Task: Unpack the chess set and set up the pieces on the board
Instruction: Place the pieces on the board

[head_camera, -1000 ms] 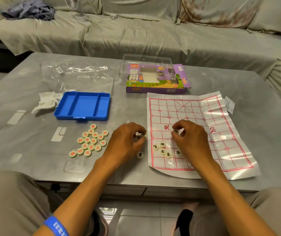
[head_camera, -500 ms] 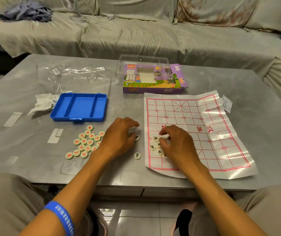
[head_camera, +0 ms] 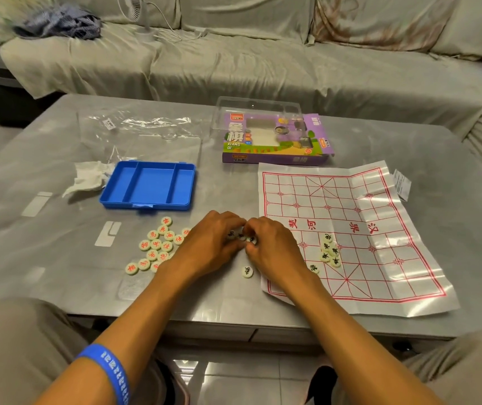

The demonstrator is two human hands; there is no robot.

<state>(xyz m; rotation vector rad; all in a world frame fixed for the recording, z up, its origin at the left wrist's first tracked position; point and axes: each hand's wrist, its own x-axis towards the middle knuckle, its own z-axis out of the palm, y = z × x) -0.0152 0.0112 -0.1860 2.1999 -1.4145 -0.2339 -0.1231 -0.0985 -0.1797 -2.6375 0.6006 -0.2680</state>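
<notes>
Far left on the surface [head_camera: 58, 273] there was a crumpled white tissue [head_camera: 86, 179], then the blue tray [head_camera: 149, 187] with its compartments bare, and a clear plastic bag [head_camera: 140, 133] lying flat behind it. Just in front of the tray sat the red pieces [head_camera: 158, 247], a loose cluster of little round discs, face up.

Next came the left hand [head_camera: 207, 247], fingers curled down over a small bunch of black pieces [head_camera: 241, 237] on the surface, just off the board's left edge. The right hand [head_camera: 275, 252] was right against it, fingertips also curled in on that same bunch. Both looked to be pinching at discs, but I couldn't tell exactly which ones each had. One stray black piece [head_camera: 247, 271] lay alone just below the hands.

Then the board [head_camera: 374, 229], a thin glossy sheet with fold creases, near corner lifting a bit. A few black pieces on the board [head_camera: 329, 254] were bunched in the near half, not on their points yet. The purple box [head_camera: 275, 138] sat behind the board.

My guess is those discs are light, hard and slick, so pinch them by the rim, one at a time. The sheet looks flimsy and would probably slide or buckle if nudged.
</notes>
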